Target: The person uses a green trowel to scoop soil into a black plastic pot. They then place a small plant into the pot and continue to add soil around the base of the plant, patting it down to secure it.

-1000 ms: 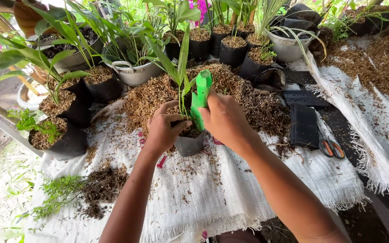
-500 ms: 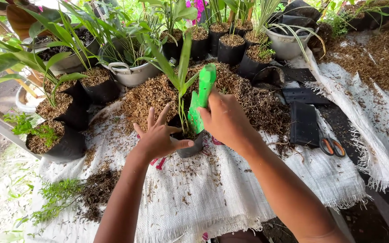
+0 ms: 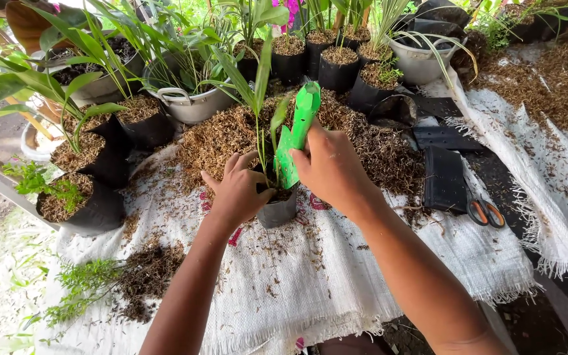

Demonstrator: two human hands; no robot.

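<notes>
Green scoop stays clamped in the right hand, blade in the black bag; the left hand, splayed earlier, has closed back around the bag's rim on the table.

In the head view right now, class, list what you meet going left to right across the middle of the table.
Black grow bag of brown mulch → left hand → green scoop → right hand → flat black bags → orange-handled scissors.
</notes>
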